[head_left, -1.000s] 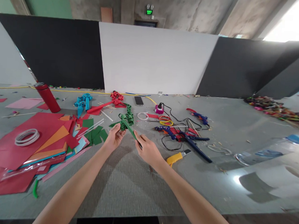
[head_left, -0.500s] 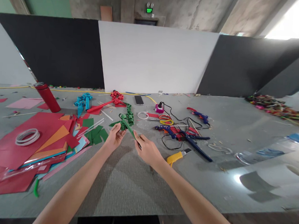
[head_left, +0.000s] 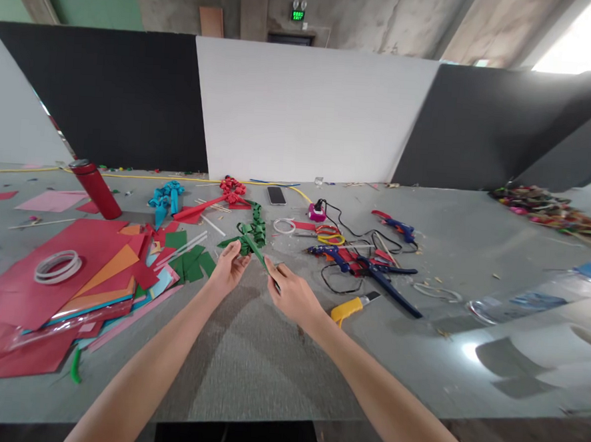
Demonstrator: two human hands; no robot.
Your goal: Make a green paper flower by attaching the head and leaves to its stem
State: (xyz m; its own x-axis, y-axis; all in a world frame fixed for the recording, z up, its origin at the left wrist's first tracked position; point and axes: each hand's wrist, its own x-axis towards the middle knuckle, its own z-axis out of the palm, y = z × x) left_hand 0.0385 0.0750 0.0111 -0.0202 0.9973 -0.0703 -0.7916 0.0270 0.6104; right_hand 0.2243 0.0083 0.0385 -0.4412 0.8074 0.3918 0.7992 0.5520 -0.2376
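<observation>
The left hand (head_left: 230, 269) pinches the lower end of the curled green paper (head_left: 257, 229), around the middle of the worktop (head_left: 246, 365); the right hand (head_left: 294, 293) holds a green strip (head_left: 257, 253) beside it. If this hand pulls too strongly, the strip may tear or the curls may loosen.

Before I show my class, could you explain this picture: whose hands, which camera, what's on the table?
There is no robot: a person works bare-handed, seen by a camera worn on their head, looking forward and down. The left hand pinches a curly green piece near its lower end; the right hand holds a flat green strip slanting towards it. Left on the grey table are stacked coloured sheets and a red bottle. Farther back is a phone; to the right are a blue glue gun and a yellow tool.
</observation>
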